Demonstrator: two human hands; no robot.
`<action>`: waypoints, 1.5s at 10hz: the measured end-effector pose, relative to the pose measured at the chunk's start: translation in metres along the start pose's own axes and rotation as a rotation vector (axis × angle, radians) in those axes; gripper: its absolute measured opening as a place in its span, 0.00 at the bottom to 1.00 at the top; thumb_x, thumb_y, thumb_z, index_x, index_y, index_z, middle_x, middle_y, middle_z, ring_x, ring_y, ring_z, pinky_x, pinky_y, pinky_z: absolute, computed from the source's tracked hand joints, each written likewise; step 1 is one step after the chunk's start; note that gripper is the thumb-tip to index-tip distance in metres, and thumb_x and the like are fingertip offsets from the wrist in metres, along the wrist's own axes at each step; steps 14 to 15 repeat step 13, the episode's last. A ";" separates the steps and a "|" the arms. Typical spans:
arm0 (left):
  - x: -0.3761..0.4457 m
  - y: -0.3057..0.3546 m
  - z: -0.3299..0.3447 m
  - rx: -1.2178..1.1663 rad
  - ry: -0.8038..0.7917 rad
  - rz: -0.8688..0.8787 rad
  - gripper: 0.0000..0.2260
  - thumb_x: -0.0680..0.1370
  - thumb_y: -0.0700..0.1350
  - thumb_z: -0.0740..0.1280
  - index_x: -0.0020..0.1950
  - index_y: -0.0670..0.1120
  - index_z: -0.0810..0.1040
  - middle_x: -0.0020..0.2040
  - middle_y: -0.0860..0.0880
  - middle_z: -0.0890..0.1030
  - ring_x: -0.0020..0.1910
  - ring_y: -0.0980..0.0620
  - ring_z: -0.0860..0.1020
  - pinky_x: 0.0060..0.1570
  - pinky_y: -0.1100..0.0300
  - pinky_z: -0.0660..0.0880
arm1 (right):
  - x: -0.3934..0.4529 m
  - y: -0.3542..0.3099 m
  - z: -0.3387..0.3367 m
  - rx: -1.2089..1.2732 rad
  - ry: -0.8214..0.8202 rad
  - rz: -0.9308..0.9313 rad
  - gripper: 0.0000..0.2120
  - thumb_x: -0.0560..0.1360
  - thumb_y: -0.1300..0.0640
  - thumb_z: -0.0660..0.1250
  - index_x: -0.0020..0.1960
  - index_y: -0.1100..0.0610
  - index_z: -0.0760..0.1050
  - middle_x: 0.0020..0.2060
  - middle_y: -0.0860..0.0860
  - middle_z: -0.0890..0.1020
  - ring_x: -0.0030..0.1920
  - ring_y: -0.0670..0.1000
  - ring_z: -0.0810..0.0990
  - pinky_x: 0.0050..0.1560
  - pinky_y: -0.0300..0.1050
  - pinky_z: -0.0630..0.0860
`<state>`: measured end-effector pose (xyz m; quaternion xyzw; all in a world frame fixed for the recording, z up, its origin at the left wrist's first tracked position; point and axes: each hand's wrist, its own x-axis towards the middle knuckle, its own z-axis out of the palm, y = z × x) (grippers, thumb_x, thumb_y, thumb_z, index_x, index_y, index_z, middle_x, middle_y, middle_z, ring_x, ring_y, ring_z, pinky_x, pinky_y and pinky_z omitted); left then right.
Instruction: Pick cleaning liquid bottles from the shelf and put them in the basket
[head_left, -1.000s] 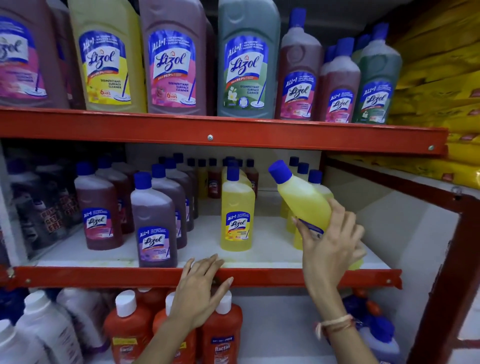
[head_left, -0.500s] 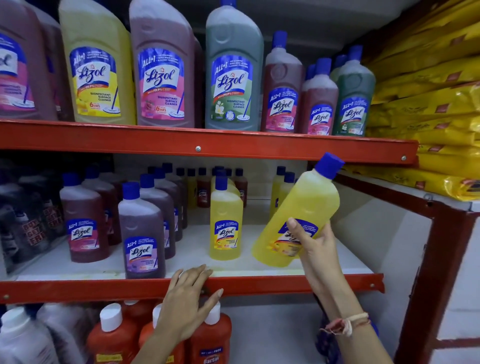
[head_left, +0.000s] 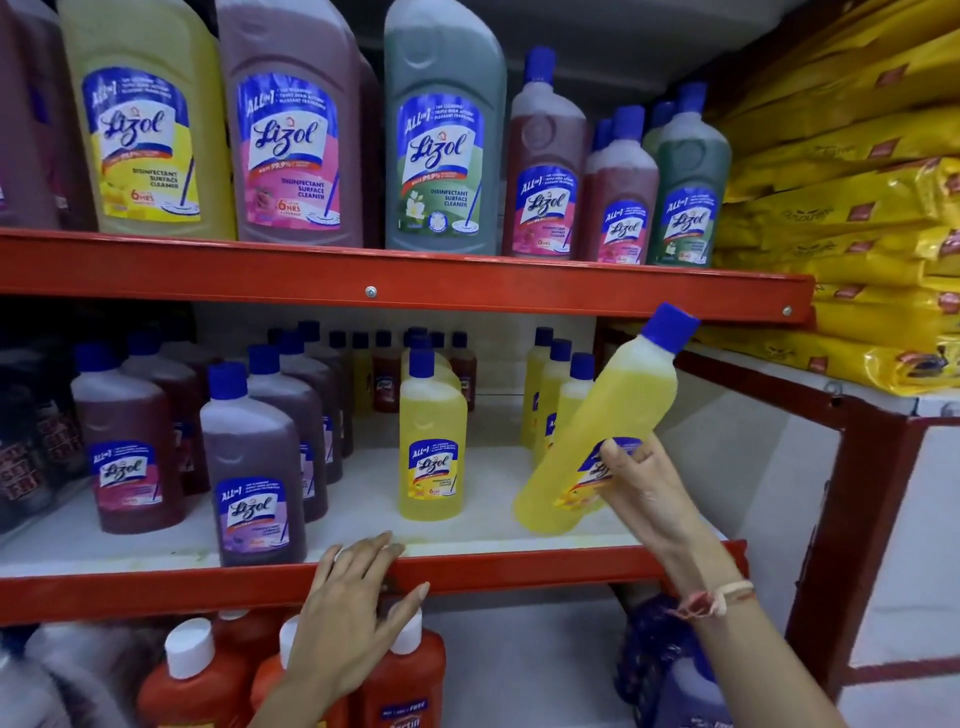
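My right hand (head_left: 649, 488) grips a yellow Lizol bottle (head_left: 608, 421) with a blue cap, tilted with its cap up and to the right, in front of the middle shelf's right end. My left hand (head_left: 353, 618) lies flat with spread fingers on the red front rail (head_left: 156, 592) of the middle shelf, holding nothing. Another yellow bottle (head_left: 432, 441) stands upright at the shelf's centre, and a purple bottle (head_left: 252, 473) stands near the front left. Three more yellow bottles (head_left: 550, 395) stand behind the held one. No basket is in view.
Large Lizol bottles (head_left: 441, 135) line the top shelf above a red rail (head_left: 467, 286). Orange bottles with white caps (head_left: 197, 680) fill the bottom shelf. Yellow packets (head_left: 857, 218) are stacked on the right. A red upright post (head_left: 852, 545) stands at right.
My right hand has lifted the yellow bottle off the shelf and swung its cap from pointing left to pointing up and right. My left hand has stayed on the rail.
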<state>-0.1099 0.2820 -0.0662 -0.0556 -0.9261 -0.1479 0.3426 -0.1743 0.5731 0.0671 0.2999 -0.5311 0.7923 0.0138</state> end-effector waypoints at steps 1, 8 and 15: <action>-0.001 0.000 -0.001 0.007 -0.001 0.009 0.25 0.74 0.68 0.52 0.63 0.55 0.72 0.66 0.54 0.75 0.65 0.55 0.70 0.69 0.55 0.53 | 0.009 -0.002 -0.020 -0.126 0.076 0.032 0.45 0.54 0.47 0.83 0.65 0.62 0.70 0.53 0.61 0.82 0.50 0.61 0.83 0.45 0.53 0.82; -0.001 0.001 -0.003 0.002 -0.010 0.009 0.22 0.76 0.64 0.53 0.64 0.54 0.71 0.67 0.54 0.73 0.66 0.56 0.68 0.71 0.58 0.45 | 0.006 0.039 -0.064 -0.306 0.178 0.222 0.41 0.49 0.44 0.84 0.60 0.49 0.73 0.51 0.53 0.86 0.51 0.57 0.85 0.47 0.53 0.81; 0.017 0.011 -0.042 -0.059 0.206 0.059 0.20 0.78 0.56 0.55 0.61 0.46 0.76 0.60 0.49 0.80 0.61 0.52 0.75 0.62 0.55 0.71 | 0.008 -0.009 -0.036 -0.648 0.476 -0.151 0.32 0.67 0.52 0.74 0.68 0.52 0.66 0.60 0.48 0.74 0.56 0.45 0.75 0.55 0.41 0.73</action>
